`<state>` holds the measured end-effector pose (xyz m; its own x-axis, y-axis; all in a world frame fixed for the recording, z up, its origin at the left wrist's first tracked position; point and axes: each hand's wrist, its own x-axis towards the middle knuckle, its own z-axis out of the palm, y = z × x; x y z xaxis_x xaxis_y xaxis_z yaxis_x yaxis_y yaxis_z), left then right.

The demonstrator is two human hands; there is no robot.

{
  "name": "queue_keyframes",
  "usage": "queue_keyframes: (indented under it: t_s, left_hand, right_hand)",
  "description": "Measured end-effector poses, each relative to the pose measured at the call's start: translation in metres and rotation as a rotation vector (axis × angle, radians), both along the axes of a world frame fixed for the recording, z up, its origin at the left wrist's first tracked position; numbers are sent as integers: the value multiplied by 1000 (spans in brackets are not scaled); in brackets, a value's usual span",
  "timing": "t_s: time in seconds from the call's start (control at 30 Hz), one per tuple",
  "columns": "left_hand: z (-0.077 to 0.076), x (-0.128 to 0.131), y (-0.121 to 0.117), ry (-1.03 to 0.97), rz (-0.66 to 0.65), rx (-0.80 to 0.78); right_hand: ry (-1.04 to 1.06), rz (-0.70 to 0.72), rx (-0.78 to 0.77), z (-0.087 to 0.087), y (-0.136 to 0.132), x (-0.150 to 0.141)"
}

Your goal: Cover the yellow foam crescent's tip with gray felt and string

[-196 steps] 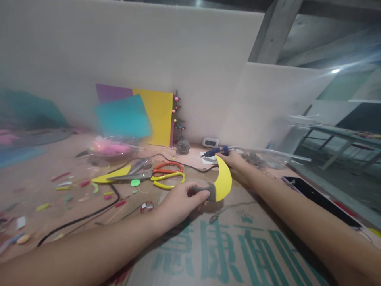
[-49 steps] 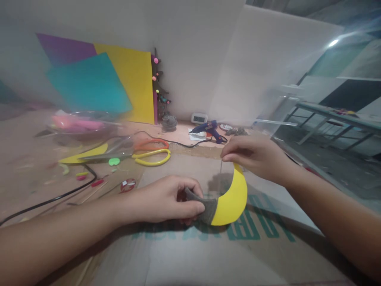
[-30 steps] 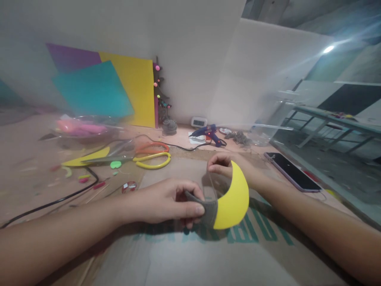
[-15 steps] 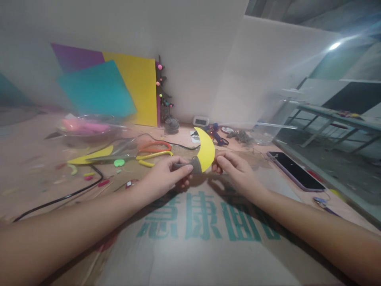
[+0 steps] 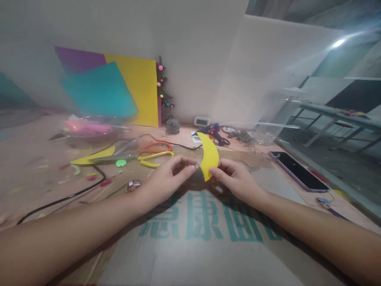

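A yellow crescent-shaped cutout point(image 5: 210, 154) stands up between my hands, with a dark grey piece point(image 5: 197, 176) at its lower left. My left hand point(image 5: 181, 174) is closed in a pinch on the dark grey piece, thumb on the near side. With its thumb on the near face and fingers behind, my right hand point(image 5: 229, 174) grips the lower right edge of the crescent. Both hands are over a cardboard sheet point(image 5: 184, 258) printed with green characters. Just beyond the crescent lies a dark blue glue gun point(image 5: 216, 133).
Scissors point(image 5: 156, 153) with orange and yellow handles lie left, near a black cable point(image 5: 80, 192) and coloured scraps. Coloured sheets point(image 5: 98, 91) lean on the wall beside a small decorated tree point(image 5: 162, 95). A phone point(image 5: 299, 171) lies right; a small digital clock point(image 5: 201, 121) stands behind.
My right hand has moved onto the crescent's lower right edge and now pinches it. The crescent and left hand have shifted slightly down; the crescent has also moved a little right.
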<state>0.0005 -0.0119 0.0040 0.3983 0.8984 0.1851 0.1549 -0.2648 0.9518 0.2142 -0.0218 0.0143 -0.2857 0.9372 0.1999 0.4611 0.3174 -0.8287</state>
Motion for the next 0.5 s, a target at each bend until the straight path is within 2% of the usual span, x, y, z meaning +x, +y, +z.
queue_keyframes:
  t_s: [0.1,0.23,0.33,0.5]
  left_hand:
    - [-2,-2,1,-42,-22,-19]
    - [-4,-4,3,63,-78,45]
    - [-6,-4,4,102,-94,33]
    - [-3,-2,5,123,-44,5]
  right_hand:
    - [27,36,-36,0,0,-1]
    - [24,57,-39,0,0,-1]
    - [-12,56,-7,1,0,0]
    - [-10,76,1,3,0,0]
